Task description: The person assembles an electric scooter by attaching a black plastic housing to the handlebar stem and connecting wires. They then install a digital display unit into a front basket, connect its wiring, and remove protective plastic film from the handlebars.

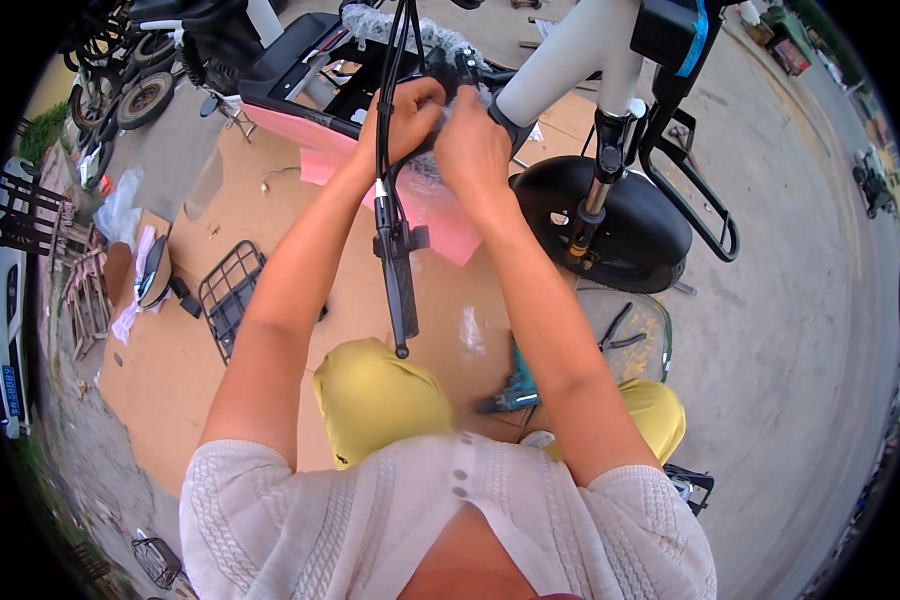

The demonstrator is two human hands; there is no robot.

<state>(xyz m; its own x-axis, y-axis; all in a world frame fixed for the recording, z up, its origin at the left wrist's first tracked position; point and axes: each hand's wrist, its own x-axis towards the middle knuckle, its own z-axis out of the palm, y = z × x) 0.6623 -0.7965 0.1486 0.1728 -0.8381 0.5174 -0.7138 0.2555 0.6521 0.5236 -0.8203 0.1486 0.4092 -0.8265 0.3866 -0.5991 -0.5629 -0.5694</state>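
My left hand (402,120) is closed around a bundle of black cables (394,60) that hangs down in front of me and ends in a black brake lever (398,270). My right hand (473,145) is right beside it, fingers closed on clear bubble wrap (425,165) around the handlebar area of a white and pink electric scooter (580,50). Both hands touch each other above the scooter's pink panel (440,225). What lies under the fingers is hidden.
The scooter's black front wheel (620,215) and fork stand to the right. Flat cardboard (170,360) covers the ground below, with a wire basket (228,295), a round mirror (153,272), a teal power drill (515,390) and pliers (615,330). Other bikes are parked at far left.
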